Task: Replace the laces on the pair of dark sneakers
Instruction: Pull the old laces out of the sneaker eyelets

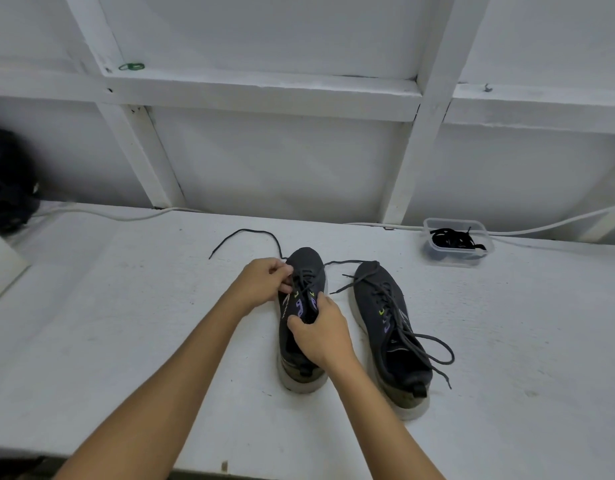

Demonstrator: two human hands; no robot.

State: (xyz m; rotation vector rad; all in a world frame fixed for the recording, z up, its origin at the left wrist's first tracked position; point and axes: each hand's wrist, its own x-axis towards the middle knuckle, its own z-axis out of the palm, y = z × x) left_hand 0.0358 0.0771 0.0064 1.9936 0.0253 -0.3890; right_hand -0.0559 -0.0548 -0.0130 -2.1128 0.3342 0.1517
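Hands on left sneaker [301, 320]: left hand [266, 278] pinching its lace [250, 233], right hand [320, 332] gripping the tongue.

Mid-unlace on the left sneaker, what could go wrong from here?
1. The left hand pinches the lace at the eyelets of the left sneaker; the right hand grips only the tongue area, so a hard pull could drag the shoe.
2. The right sneaker has loose lace ends sprawled beside it; a forearm may snag them.
3. The tub of spare laces sits far right, needing a reach across both shoes.
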